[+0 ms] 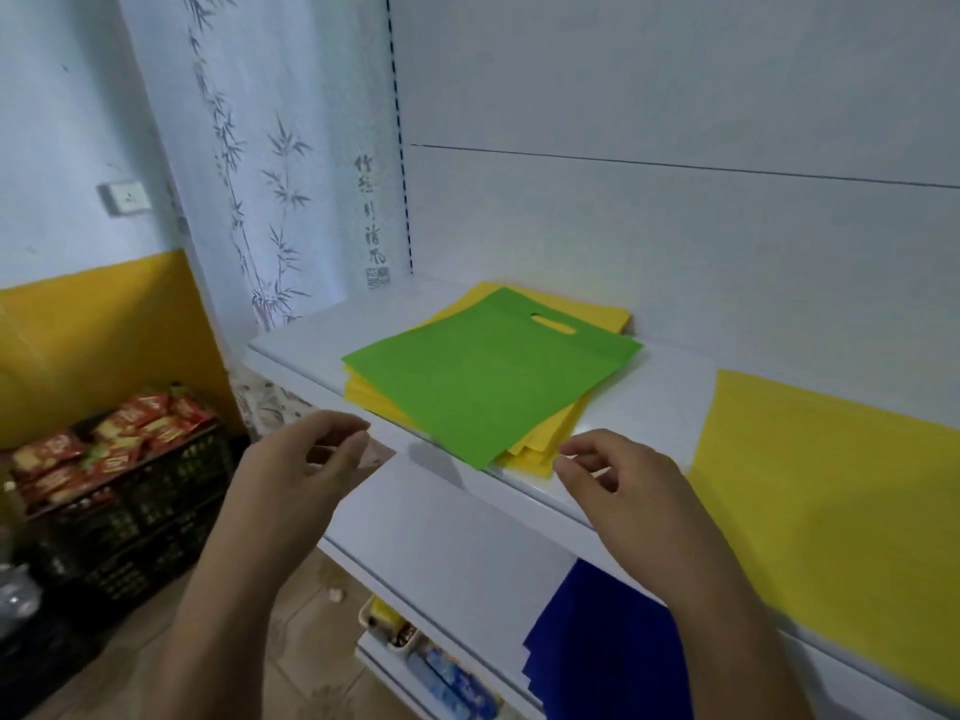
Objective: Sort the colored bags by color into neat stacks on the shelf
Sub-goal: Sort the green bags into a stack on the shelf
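Hands, left & right, loosely curled and holding nothing, hover near green bag atop yellow stack. Looks mid-sort; next move prob. needs lifting the green one off w/o dragging the yellows on shelf.

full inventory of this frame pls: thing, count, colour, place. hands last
green bag: one, green, on top of the yellow pile, skewed, handle hole at far end
yellow bags: a pile, count unclear, yellow, left part of the top shelf
yellow bag: at least one, yellow, flat on the top shelf at right
blue bags: count unclear, dark blue, shelf below
top shelf: one, white
crate: one, black, on the floor at left, holding red snack packets
wall socket: one, white, left wall
left hand: empty, fingers loosely curled, near the shelf edge
right hand: empty, fingers loosely curled, near the pile's corner
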Available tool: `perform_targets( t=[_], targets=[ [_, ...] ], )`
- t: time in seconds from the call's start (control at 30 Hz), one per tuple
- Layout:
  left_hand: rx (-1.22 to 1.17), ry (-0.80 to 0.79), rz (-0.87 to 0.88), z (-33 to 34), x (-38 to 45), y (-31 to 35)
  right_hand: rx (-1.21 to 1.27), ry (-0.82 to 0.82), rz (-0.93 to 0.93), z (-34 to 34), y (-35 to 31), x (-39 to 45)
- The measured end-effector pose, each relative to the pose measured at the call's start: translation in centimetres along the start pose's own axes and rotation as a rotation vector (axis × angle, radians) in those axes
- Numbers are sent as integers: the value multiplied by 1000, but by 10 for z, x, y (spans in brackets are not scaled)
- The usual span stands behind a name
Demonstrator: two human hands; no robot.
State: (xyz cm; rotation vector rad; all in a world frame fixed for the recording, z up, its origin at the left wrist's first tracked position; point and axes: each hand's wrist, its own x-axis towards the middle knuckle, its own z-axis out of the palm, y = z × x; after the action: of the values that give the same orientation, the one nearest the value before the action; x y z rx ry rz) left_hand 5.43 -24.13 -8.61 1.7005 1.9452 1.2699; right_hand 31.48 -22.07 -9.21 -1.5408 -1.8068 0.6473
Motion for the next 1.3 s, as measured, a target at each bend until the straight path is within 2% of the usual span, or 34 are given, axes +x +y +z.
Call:
perform_targets(
  t=[0.1, 0.27, 0.47, 0.7, 0.8, 0.9, 1.0, 1.1, 1.2, 1.3],
  targets=[
    [11, -4, 17, 9, 46, -5, -17, 13, -11, 14, -6, 30],
    [63, -106, 106, 39, 127, 1, -141, 28, 41, 19, -13, 65],
    [191, -312, 170, 67, 197, -5, -265, 28, 176, 19, -16, 77],
    [330, -553, 168, 94, 237, -17, -338, 236, 464, 41, -18, 84],
    [379, -674, 255, 92, 244, -24, -347, 267, 586, 48, -22, 90],
    [352, -767, 377, 87, 247, -26, -397, 377, 626, 49, -33, 93],
    [287, -844, 482, 83, 245, -29, -471, 509, 602, 54, -48, 92],
    [180, -878, 525, 81, 243, -36, -449, 648, 483, 66, -65, 90],
    [67, -862, 463, 80, 247, -39, -390, 738, 394, 73, -86, 83],
    [-105, -802, 334, 83, 257, -32, -189, 831, 315, 70, -106, 67]
  ],
)
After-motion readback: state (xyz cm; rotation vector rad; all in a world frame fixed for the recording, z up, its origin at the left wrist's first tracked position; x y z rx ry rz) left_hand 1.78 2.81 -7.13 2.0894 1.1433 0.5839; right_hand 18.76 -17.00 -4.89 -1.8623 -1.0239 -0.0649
